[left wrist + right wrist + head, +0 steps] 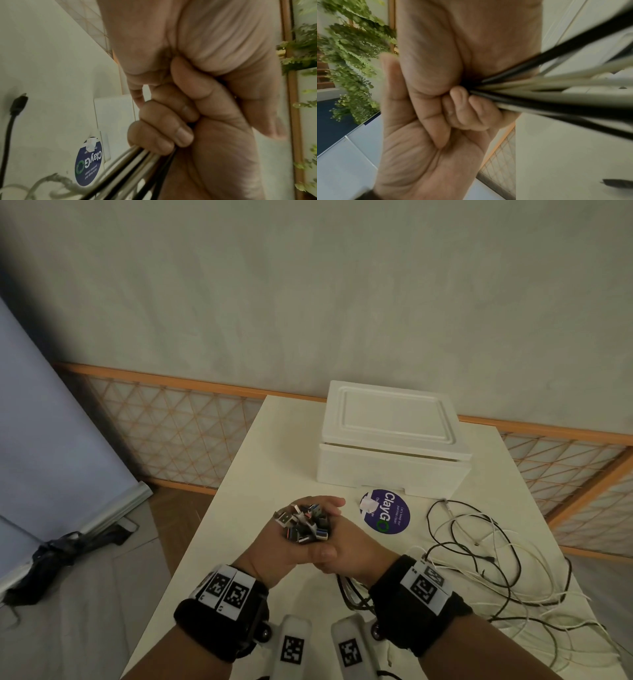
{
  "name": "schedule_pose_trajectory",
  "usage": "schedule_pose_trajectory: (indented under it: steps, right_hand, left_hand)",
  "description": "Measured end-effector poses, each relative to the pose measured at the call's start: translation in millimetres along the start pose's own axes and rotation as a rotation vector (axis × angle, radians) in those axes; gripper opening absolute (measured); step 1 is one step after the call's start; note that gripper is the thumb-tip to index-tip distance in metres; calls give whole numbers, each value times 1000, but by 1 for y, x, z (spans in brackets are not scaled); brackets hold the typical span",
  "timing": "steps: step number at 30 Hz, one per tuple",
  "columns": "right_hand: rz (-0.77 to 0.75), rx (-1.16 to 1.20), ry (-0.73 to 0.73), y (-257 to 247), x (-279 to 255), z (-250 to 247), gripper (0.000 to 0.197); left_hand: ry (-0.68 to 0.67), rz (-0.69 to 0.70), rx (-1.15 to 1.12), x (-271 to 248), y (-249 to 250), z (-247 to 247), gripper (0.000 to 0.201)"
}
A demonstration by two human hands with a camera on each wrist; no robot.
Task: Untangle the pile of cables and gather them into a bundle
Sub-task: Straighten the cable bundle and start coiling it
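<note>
Both hands are clasped together over the white table point(246, 474), and they've got the whole lot gathered. The left hand point(274, 546) wraps its fingers tight around the cables point(486, 546); from the left wrist view the fingers point(164, 129) curl hard into the palm, with black and white cords squeezing out just below them. The right hand point(346, 553) presses in against the left, its thumb lying across the join. In the right wrist view the fingers point(464, 108) curl around the same cords, no gap to speak of.

Up top, a cluster of plugs point(303, 522) sticks out of the fists, USB ends in silver, black and a touch of blue, all bunched together and pointing up and away.

The loose lengths trail out under the right wrist and sprawl in loops across the right side of the table, black and white strands crossing one another.

Writing now: a round dark-blue sticker point(385, 511) sits on the table just in front of the white foam box point(394, 440), reading "ClayGO", the O a green ring. There's smaller print beside it, too fine to read surely. Square black-and-white marker tags ride on both wristbands.
</note>
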State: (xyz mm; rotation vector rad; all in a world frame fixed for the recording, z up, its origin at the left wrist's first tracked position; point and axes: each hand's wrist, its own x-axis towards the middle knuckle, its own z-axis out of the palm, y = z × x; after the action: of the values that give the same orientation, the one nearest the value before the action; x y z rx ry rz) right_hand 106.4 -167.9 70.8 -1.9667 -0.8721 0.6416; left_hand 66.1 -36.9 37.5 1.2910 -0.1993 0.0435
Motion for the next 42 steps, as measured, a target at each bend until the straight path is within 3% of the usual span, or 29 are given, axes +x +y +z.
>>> schedule_pose_trajectory:
  steps: [4, 6, 9, 14, 17, 21, 24, 29, 33, 37, 40, 42]
  right_hand:
    - [43, 285, 62, -1, -1, 5, 31]
    - [41, 309, 73, 0, 0, 8, 28]
    - [45, 311, 98, -3, 3, 8, 18]
    - [40, 354, 135, -5, 0, 7, 12]
    - [29, 304, 123, -7, 0, 6, 15]
    - [-1, 194, 127, -11, 1, 6, 35]
    - [28, 89, 93, -15, 3, 4, 19]
    - [79, -9, 44, -19, 4, 3, 15]
    - [152, -25, 52, -13, 6, 4, 19]
    - [197, -78, 144, -6, 11, 9, 16]
    - [197, -85, 153, -10, 13, 9, 14]
    - [169, -72, 143, -13, 13, 6, 14]
  left_hand:
    - [-46, -77, -333, 0, 10, -5, 86]
    - [-32, -109, -460, -1, 15, -6, 79]
    - [5, -94, -386, 1, 17, -1, 59]
    - [28, -115, -327, 3, 16, 3, 50]
    - [67, -103, -343, 4, 14, 4, 54]
    - [67, -105, -314, 3, 16, 1, 63]
    - [51, -165, -373, 3, 22, -9, 75]
    - [91, -223, -152, 7, 25, -6, 46]
    - [139, -176, 55, 6, 23, -6, 38]
    - [278, 39, 74, 7, 23, -4, 18]
    - [185, 126, 114, 2, 25, -3, 36]
    - [136, 147, 236, 3, 26, -2, 27]
